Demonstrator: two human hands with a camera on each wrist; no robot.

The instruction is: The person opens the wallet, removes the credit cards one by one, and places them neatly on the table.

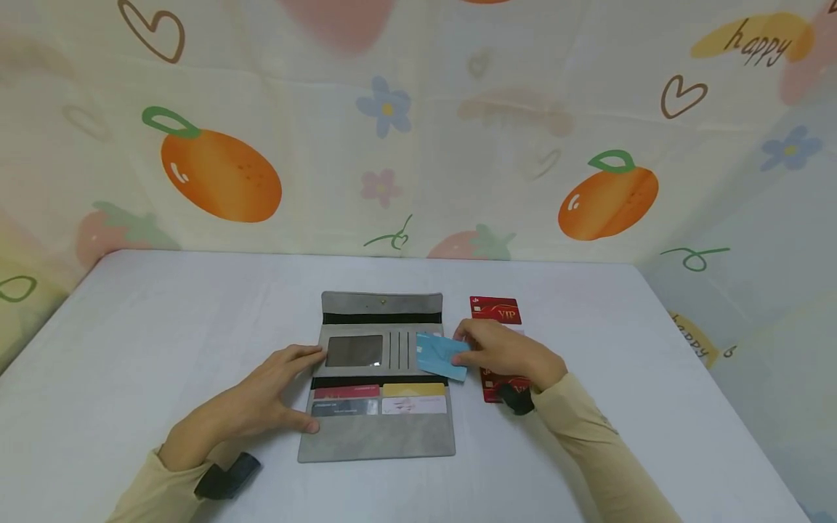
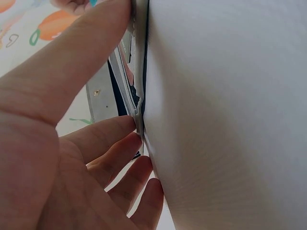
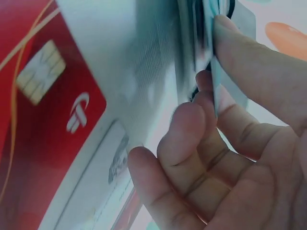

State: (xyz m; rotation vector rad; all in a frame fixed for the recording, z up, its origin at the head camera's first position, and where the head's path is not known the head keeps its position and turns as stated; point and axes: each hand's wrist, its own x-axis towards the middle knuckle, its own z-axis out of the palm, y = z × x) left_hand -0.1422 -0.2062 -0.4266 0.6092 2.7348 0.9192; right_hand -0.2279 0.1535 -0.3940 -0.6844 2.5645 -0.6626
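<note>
A grey wallet (image 1: 375, 439) lies unfolded on the white table. Its lower part holds several cards in slots, among them a yellow card (image 1: 413, 390) and a dark blue card (image 1: 345, 407). My right hand (image 1: 508, 350) pinches a light blue card (image 1: 437, 354) between thumb and fingers. That card lies slightly tilted over the right side of the wallet's middle panel, by the vertical slots; whether its edge is inside one cannot be told. My left hand (image 1: 251, 396) rests along the wallet's left edge, fingers extended and thumb on the lower flap's side.
To the right of the wallet lies a column of cards, with a red VIP card (image 1: 495, 309) at the back and another red card (image 1: 490, 389) in front, partly under my right hand. A patterned cloth (image 1: 431, 152) hangs behind the table (image 1: 196, 305).
</note>
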